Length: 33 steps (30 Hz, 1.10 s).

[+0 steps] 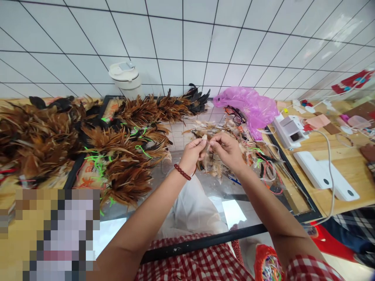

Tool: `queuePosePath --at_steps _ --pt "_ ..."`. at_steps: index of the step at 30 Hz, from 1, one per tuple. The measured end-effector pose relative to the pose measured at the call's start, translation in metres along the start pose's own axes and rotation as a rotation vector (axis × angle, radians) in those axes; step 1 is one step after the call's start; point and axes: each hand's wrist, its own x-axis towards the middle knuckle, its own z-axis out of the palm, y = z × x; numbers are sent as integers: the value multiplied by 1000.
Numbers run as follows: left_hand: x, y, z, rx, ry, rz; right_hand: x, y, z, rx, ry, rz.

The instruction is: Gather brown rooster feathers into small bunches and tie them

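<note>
Over the glass-topped table, my left hand (pixel 192 153), with a dark red bead bracelet (pixel 182 172) at its wrist, pinches a small pale feather (pixel 205 138) between thumb and fingers. Close beside it, my right hand (pixel 227 151) is closed in a pinch near the same feather; what its fingertips grip is too small to make out. Loose brown and pale feathers (pixel 215 168) lie under and around both hands. To the left rest bundles of brown feathers (pixel 127 173) with bright green ties (pixel 98 164).
A pink plastic bag (pixel 246 106) and glasses (pixel 235 114) lie beyond my right hand. At the back stands a white lidded cup (pixel 125 78). White power strips (pixel 325 175) and a cable (pixel 328 156) lie right. A black frame (pixel 205 240) edges the glass.
</note>
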Motion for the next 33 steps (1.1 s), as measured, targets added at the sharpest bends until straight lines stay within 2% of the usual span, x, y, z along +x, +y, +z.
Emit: queuePosePath --at_steps 2,6,10,15,18,20,23,25,28,30,33 --pt "8 10 3 39 21 24 16 2 0 -28 26 -24" --pt "17 25 1 110 -22 66 38 7 5 -9 117 -28" --pt "18 27 -14 143 -78 33 40 10 10 49 54 -50" --pt "24 20 -26 112 -135 -12 35 19 23 137 37 90" --pt "27 14 -30 107 -183 6 35 24 28 106 -7 109" --pt "29 11 -33 73 -177 19 37 28 19 -43 -40 103" --pt "30 9 -38 -74 -88 45 40 37 -15 -444 -29 155" --pt "31 11 -41 -191 -24 79 41 48 -42 -634 -31 276" --pt "32 19 -47 -378 -2 87 39 64 -72 -731 -63 442" --pt "32 23 -52 -490 -9 67 37 74 -78 -769 -14 502" --pt "32 27 -56 -582 -6 55 36 86 -71 -847 58 528"
